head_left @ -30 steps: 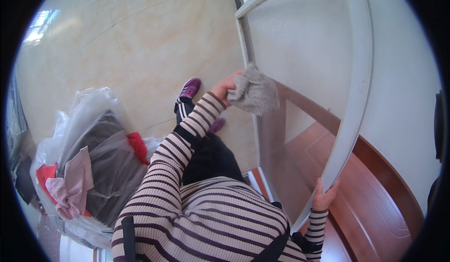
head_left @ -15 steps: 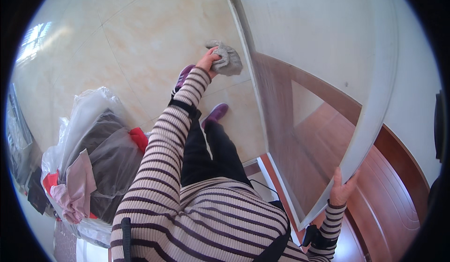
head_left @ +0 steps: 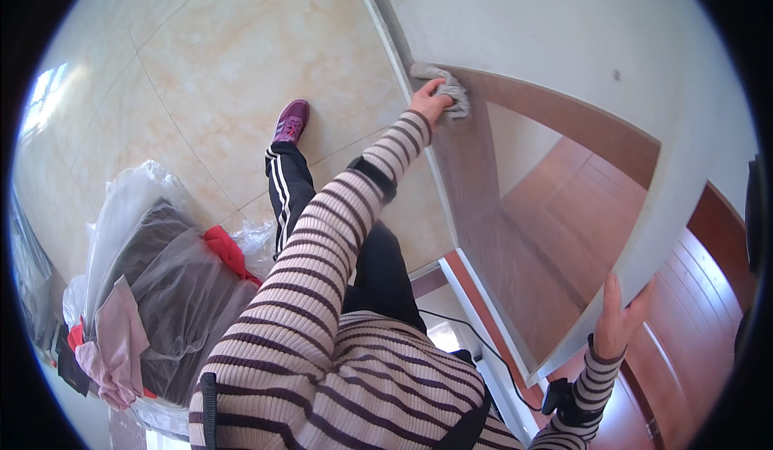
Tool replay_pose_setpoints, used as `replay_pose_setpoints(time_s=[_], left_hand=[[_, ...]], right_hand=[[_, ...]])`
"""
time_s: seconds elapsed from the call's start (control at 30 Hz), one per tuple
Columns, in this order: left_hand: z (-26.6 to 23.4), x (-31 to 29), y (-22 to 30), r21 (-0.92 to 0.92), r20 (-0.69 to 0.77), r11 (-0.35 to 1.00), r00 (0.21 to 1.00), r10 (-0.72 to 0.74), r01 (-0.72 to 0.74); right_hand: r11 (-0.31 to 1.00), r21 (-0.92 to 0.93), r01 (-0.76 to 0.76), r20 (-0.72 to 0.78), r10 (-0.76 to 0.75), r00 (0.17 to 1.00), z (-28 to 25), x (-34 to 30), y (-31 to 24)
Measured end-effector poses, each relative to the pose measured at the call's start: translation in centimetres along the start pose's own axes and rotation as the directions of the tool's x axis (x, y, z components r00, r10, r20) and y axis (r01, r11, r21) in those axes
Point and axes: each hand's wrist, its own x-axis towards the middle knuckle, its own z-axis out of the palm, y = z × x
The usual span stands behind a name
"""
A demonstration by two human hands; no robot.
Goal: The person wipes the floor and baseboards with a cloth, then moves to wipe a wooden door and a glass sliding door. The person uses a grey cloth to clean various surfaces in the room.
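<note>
My left hand [head_left: 431,104] is closed on a crumpled grey cloth [head_left: 455,100]. It holds the cloth against the far left part of a large see-through panel [head_left: 483,180], close to its long white edge. Whether the panel is mesh or glass I cannot tell. My right hand [head_left: 618,321] grips the panel's white frame [head_left: 636,245] at the near right, thumb on the near side and some fingers hidden behind. The panel stands tilted in front of me.
Clear plastic and dark sheer fabric form a bundle [head_left: 173,289] at the left, with a pink cloth [head_left: 117,345] and a red strip [head_left: 229,253]. Reddish-brown wooden panelling [head_left: 684,321] is at right. A black cable [head_left: 499,353] hangs by my waist. My purple shoe [head_left: 291,120] rests on floor tiles.
My left hand has carried the cloth rightward from over the floor onto the panel. My right hand still grips the frame, which now appears farther right. One shoe has gone from view.
</note>
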Motion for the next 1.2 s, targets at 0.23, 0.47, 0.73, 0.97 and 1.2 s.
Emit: replay_pose_setpoints(time_s=[0.23, 0.47, 0.73, 0.97, 1.2], left_hand=[[10.1, -16.1, 0.6, 0.151, 0.352, 0.907, 0.879, 0.322, -0.392], [9.8, -21.7, -9.4, 0.472, 0.599, 0.608, 0.738, 0.31, -0.638], [-1.4, -5.5, -18.6, 0.701, -0.062, 0.712, 0.992, 0.112, -0.036], [-4.8, 3.7, -15.8, 0.551, -0.146, 0.831, 0.971, 0.189, -0.079], [5.8, -8.2, -8.3, 0.284, 0.091, 0.891, 0.935, 0.344, -0.355]], right_hand=[[0.985, 0.141, 0.1, -0.029, -0.097, 0.995, 0.4, 0.3, -0.6], [0.971, 0.179, 0.157, -0.058, -0.149, 0.987, 0.7, 0.4, -0.2], [0.996, 0.07, -0.046, -0.043, 0.049, 0.998, 0.4, -0.1, -0.6], [0.998, 0.014, -0.061, -0.248, 0.063, 0.967, 1.0, -0.8, 0.3], [0.995, 0.034, 0.097, -0.209, -0.088, 0.974, 1.3, -1.4, -0.2]])
